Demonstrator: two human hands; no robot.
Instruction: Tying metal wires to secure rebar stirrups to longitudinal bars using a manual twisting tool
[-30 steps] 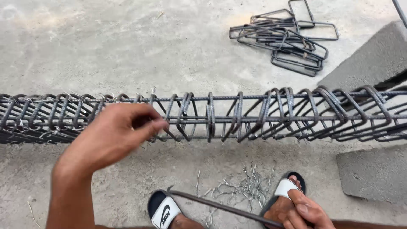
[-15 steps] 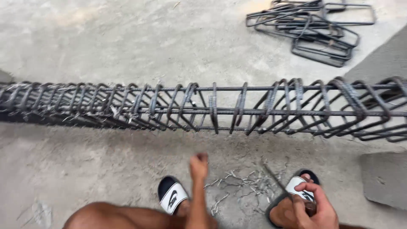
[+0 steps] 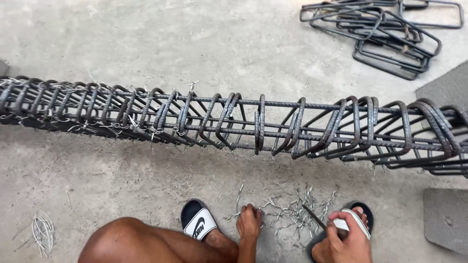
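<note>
Small loop of thin wire (image 3: 42, 231) on the floor (image 3: 146, 39) near the bottom left corner. Long rebar cage (image 3: 234, 122) lying flat, stretched left to right across the floor. Left hand (image 3: 249, 221) down by the near edge, fingers (image 3: 243, 213) bunched together, pinching at the short wire ties (image 3: 292, 209) scattered on the floor between the two sandals. Right hand (image 3: 343, 238) curled tight around a thin metal tool (image 3: 314, 217), tip pointing up and left, over the ties. Spare rebar loops (image 3: 385, 29) piled at the top right corner.
</note>
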